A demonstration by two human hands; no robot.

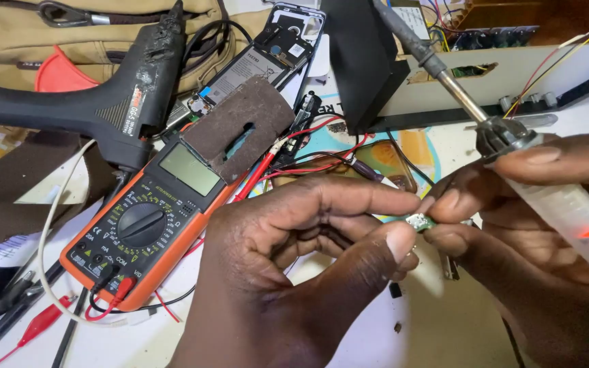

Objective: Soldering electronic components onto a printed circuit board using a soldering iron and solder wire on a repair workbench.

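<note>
Far left: black clips (8, 303) and a red clip (39, 325) on the white desk (138, 344), a white wire looping past. Above, a black glue gun (83, 95), scuffed and lumpy, lying across a tan bag (8, 34). Next along, an orange-cased multimeter (151, 221), tilted, grey screen and round black dial, red and black leads plugged at its lower edge. Touching its top corner, a rough brown pad (240, 126) with a slot cut through. Behind that, an opened phone (267, 54), innards bare. Red and black wires tangled between pad and hands.

Centre: left hand (288, 272), thumb and forefinger pinched on a tiny green board (417, 221), held above the desk just where both hands meet. Right hand (547, 232) touching the board's other end with its fingertips while clamped round a soldering iron (512, 143), translucent handle glowing red, metal shaft rising up-left past a black block (363, 61). Behind, a pale board frame (478, 75) with thin red and yellow wires.

Open desk only along the bottom edge, below the meter and between the wrists; crowded everywhere above.
</note>
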